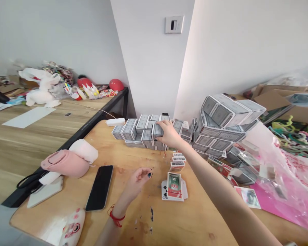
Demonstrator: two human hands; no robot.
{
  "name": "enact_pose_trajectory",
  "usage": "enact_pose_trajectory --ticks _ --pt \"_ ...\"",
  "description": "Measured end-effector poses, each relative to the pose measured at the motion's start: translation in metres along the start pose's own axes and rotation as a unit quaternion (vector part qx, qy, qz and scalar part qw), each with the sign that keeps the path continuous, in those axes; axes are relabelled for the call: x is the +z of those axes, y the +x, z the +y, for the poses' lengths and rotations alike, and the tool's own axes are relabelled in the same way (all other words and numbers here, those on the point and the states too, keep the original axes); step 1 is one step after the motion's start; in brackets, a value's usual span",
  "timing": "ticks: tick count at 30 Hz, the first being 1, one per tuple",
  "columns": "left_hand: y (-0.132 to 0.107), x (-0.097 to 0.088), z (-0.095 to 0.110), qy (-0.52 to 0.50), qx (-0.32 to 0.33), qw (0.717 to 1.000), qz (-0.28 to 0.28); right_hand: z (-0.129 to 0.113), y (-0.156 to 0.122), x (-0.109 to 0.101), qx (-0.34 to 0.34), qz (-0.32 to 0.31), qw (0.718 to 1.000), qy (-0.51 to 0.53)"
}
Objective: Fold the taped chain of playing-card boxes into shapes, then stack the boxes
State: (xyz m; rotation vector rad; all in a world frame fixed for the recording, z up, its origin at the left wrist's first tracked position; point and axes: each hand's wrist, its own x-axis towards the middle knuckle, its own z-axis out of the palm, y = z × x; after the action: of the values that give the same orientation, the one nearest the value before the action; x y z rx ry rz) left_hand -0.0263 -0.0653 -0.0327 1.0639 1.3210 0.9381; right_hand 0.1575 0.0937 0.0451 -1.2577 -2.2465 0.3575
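Observation:
My right hand [168,133] reaches across to a row of stacked grey-backed playing-card blocks [129,129]. Its fingers are closed around one playing-card block [157,130] at the front of the row. My left hand [137,182], with a red string bracelet [116,217] on the wrist, hovers over the wooden table with fingers loosely curled and nothing in them. To its right, a green-and-red card box [174,186] lies on loose playing cards [164,195]. Several small card packs [177,162] stand in a line behind that box.
A taller stack of card blocks [218,126] stands at the right, beside clear plastic wrap [279,160]. On the left are a black phone [99,188], a pink case [66,164] and a white phone [46,192]. Another wooden table [41,136] carries craft supplies.

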Motion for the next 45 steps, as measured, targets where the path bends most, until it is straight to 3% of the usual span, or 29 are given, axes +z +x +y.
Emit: enact_pose_trajectory --ticks 8,17,20,24,28,34,36,38,42,45 --pt "0.005 -0.003 -0.011 0.032 0.011 0.999 -0.020 0.005 -0.004 -0.009 0.016 -0.029 0.996 -0.078" --pt "0.011 0.003 -0.028 0.042 0.006 0.997 -0.062 0.010 -0.017 -0.015 0.029 -0.017 0.996 -0.085" --pt "0.011 0.003 -0.030 0.052 0.014 0.996 -0.069 0.008 -0.037 -0.022 0.024 0.017 0.998 -0.056" --pt "0.012 0.006 -0.024 0.067 0.006 0.996 -0.066 0.004 -0.090 -0.031 0.057 0.133 0.989 0.011" --pt "0.013 0.014 -0.013 0.047 -0.002 0.997 -0.060 0.010 -0.161 -0.034 0.156 0.192 0.967 0.057" --pt "0.017 0.025 -0.005 0.078 0.024 0.996 -0.040 0.053 -0.273 -0.035 0.299 0.208 0.916 -0.170" --pt "0.017 0.027 -0.004 0.089 0.027 0.995 -0.040 0.068 -0.306 -0.035 0.342 0.180 0.893 -0.230" --pt "0.016 0.030 -0.004 0.088 0.022 0.995 -0.053 0.080 -0.330 -0.037 0.365 0.150 0.888 -0.234" --pt "0.016 0.033 -0.006 0.081 0.015 0.994 -0.069 0.097 -0.334 -0.049 0.440 0.164 0.864 -0.182" --pt "0.015 0.035 -0.009 0.072 0.014 0.995 -0.071 0.109 -0.303 -0.059 0.573 0.177 0.782 -0.166"
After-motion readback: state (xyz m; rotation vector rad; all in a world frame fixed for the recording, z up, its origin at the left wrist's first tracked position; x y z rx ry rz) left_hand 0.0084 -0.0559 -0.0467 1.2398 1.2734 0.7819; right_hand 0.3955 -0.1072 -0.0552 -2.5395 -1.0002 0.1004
